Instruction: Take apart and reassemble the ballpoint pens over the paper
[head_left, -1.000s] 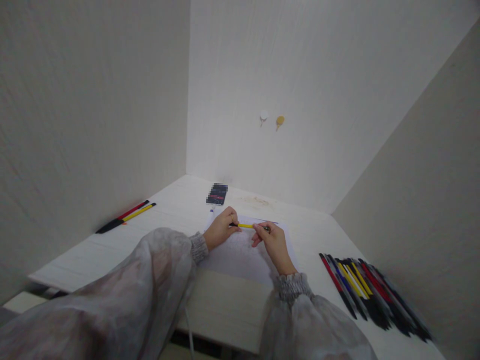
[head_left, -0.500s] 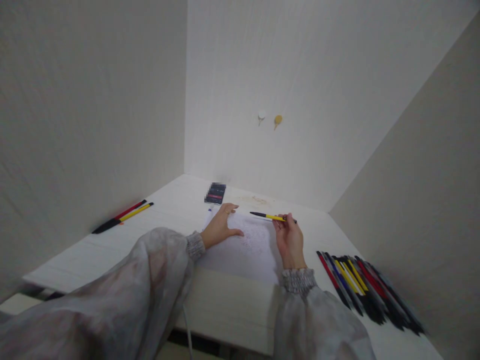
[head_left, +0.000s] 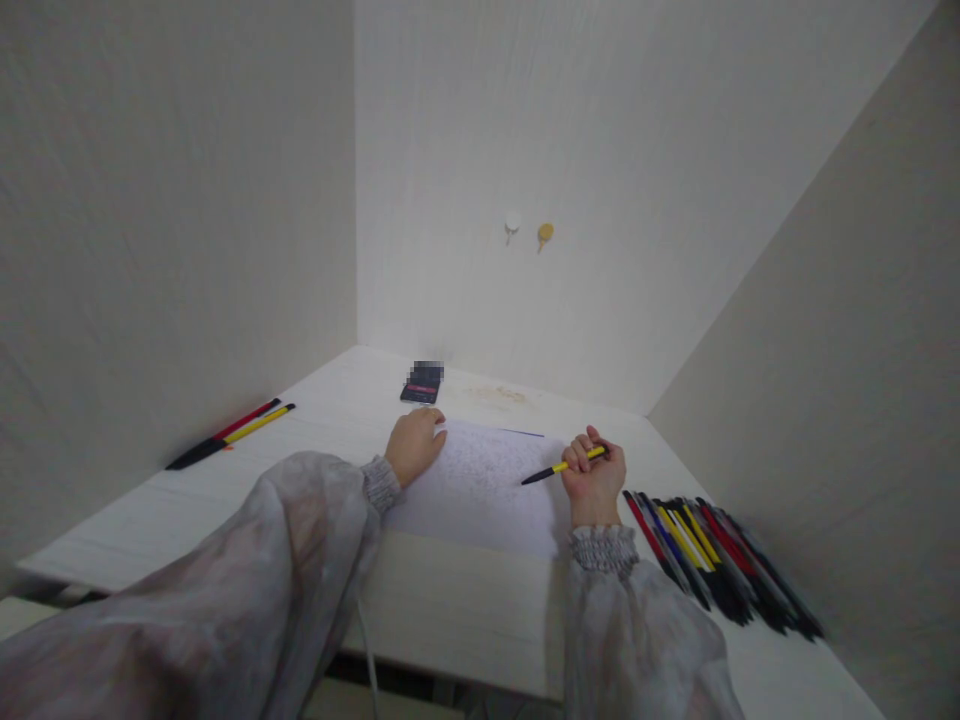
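Note:
A white sheet of paper [head_left: 487,485] with faint scribbles lies on the white desk [head_left: 187,500]. My left hand [head_left: 415,443] rests on the sheet's far left corner, fingers curled loosely down onto it. My right hand [head_left: 595,478] is closed round a yellow and black pen [head_left: 559,466], whose black tip touches or hovers just above the right part of the sheet.
A row of several pens [head_left: 712,555] in red, blue, yellow and black lies at the right of the desk. Two pens [head_left: 229,432], red and yellow, lie by the left wall. A dark phone [head_left: 421,384] sits behind the paper. Two small hooks [head_left: 529,229] hang on the back wall.
Both hands held the yellow pen over the paper a second ago. The left hand let go and settled on the sheet's corner; the right hand turned the pen tip down toward the paper.

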